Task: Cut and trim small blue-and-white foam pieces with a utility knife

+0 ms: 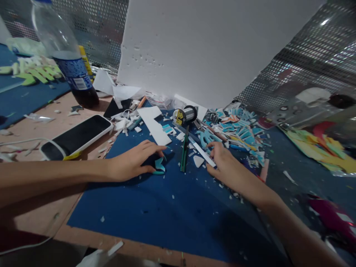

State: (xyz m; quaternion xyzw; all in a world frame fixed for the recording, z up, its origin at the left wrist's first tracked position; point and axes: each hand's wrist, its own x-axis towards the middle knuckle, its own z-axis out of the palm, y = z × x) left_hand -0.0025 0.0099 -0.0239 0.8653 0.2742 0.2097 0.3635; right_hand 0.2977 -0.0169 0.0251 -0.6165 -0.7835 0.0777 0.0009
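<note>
- In the left hand [133, 161], just above the blue mat [167, 207] or on it, hard to tell which: a small curved teal piece [159, 164], pinched lightly between thumb and fingertips.
- Looks very light and a bit squashy, like foam; likely to bend, dent or snap if squeezed hard. Best to hold softly by the two outside edges, near the thick part.
- Close to the right hand [226, 163]: the near end of a white strip [201, 151], between thumb and curled fingers. Can't tell if gripped or just touched.
- Probably light and stiff too; good to pick up near the middle.
- Left arm reaching in low from the side, palm down; right arm slanting in from the near right corner, wrist bent a little.
- Between the hands, lying flat: a green cutter [183, 155].
- Farther out: a wire spool [185, 115] and blue scraps [241, 126].
</note>
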